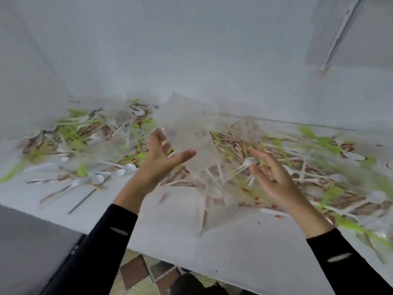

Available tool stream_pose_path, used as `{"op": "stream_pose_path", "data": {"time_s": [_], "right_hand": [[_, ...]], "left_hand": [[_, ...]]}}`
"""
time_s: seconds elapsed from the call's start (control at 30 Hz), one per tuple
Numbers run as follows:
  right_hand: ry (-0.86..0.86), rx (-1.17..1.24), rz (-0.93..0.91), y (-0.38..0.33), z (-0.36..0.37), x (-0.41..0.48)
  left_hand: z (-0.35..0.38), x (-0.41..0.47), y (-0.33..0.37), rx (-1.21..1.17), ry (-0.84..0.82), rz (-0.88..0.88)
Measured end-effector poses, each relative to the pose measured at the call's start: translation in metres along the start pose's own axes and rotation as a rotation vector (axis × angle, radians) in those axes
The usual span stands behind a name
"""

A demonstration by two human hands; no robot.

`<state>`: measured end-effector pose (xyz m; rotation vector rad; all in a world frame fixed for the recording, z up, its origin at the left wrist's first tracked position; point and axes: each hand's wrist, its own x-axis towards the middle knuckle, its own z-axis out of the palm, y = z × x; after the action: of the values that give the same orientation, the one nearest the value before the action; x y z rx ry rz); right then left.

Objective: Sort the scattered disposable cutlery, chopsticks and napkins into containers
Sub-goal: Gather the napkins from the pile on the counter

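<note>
Pale napkin [191,133], blurred, stands upright over the cutlery pile [85,137] on the counter [234,241], just right of left hand [163,160]; can't tell if gripped. Right hand [274,177] is slack and empty, w/ a white fork [251,161] at its fingertips, tines pointing right.

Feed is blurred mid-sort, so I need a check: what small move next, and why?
Probably close the left hand on the translucent white sheet in front of it first; blur hides whether it is gripped. The right hand hovers open beside the white plastic fork, holding nothing.
</note>
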<state>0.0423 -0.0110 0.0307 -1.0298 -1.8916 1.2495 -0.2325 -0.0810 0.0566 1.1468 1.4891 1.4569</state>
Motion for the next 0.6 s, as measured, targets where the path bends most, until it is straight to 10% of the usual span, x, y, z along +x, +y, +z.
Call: {"op": "stream_pose_path", "data": {"time_s": [0.2,0.4,0.6], "right_hand": [[-0.413,-0.057,-0.022,-0.019,0.087,0.046],[-0.903,-0.700,-0.174,-0.032,0.161,0.062],[-0.975,-0.666,-0.153,-0.047,0.179,0.087]], "left_hand": [[-0.092,-0.027,-0.009,-0.098,0.254,-0.060],[-0.151,-0.044,-0.012,-0.182,0.395,-0.093],[-0.185,-0.038,-0.006,-0.229,0.426,-0.086]]}}
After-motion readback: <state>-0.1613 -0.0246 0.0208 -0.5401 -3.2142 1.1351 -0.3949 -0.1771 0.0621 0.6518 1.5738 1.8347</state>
